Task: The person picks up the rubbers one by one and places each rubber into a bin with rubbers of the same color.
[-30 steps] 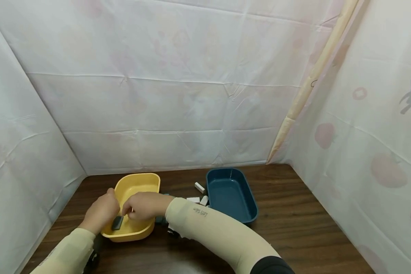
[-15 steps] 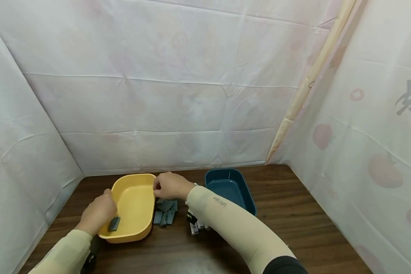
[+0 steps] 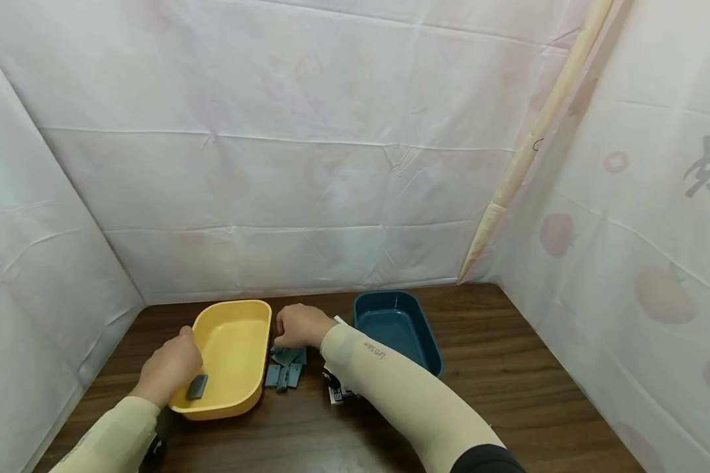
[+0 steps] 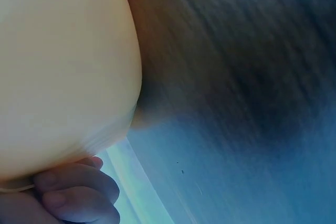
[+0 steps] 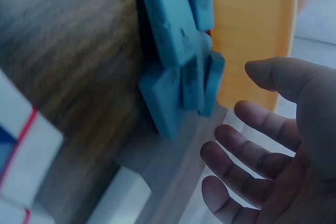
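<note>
My left hand (image 3: 170,364) holds the left rim of the yellow tray (image 3: 236,355); its curled fingers (image 4: 84,198) show low in the left wrist view. One dark grey block (image 3: 197,387) lies inside the tray, close to that hand. Just right of the tray, my right hand (image 3: 304,326) hovers by a pile of flat grey-blue blocks (image 3: 284,376). In the right wrist view its thumb and fingers are spread, apart from the grey-blue blocks (image 5: 170,24), with nothing between them.
A dark blue tray (image 3: 399,328) stands right of the right forearm. Partly under that forearm are white printed blocks (image 3: 335,395). A white block (image 5: 121,198) shows low in the right wrist view. White cloth walls stand behind and at both sides.
My right hand has come out of the yellow tray, over its right rim, to the grey-blue pile. My left hand has kept its hold on the tray.
</note>
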### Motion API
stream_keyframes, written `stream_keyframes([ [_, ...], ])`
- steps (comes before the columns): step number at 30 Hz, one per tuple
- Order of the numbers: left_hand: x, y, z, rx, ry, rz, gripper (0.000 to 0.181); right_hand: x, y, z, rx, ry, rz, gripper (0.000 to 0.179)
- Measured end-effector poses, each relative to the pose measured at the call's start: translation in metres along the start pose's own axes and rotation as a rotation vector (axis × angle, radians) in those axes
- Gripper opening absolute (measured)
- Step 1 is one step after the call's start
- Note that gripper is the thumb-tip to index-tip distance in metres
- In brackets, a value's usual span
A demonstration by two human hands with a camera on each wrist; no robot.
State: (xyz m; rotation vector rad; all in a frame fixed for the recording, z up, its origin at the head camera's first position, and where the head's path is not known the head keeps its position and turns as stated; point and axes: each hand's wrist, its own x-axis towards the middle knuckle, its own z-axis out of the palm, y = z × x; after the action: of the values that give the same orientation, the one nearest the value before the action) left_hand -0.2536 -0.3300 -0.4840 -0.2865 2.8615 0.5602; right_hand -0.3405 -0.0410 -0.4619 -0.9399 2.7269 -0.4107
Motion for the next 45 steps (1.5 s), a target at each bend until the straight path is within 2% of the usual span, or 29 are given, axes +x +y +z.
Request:
stream_keyframes([
  [11,0.002,-0.001,0.002,0.01,0.008,-0.004,0.055,0.007,-0.002,0.019,-0.001,-0.025,0.004,0.029],
  [21,0.003,-0.002,0.001,0.024,0.007,-0.011,0.057,0.013,-0.001,0.028,-0.033,0.007,-0.008,0.041],
  [32,0.005,0.001,0.002,0.028,0.006,-0.011,0.06,0.005,-0.001,0.024,0.029,-0.004,0.016,0.044],
  [36,0.006,0.004,0.002,0.029,0.012,0.003,0.063,0.003,0.0,0.021,0.03,-0.012,0.039,0.045],
  [41,0.003,0.005,0.001,0.031,0.022,0.006,0.063,0.003,-0.002,0.02,0.022,-0.008,0.03,0.04],
  [45,0.001,0.003,0.001,0.031,0.024,-0.005,0.062,0.006,-0.005,0.017,0.006,-0.014,0.037,0.049],
])
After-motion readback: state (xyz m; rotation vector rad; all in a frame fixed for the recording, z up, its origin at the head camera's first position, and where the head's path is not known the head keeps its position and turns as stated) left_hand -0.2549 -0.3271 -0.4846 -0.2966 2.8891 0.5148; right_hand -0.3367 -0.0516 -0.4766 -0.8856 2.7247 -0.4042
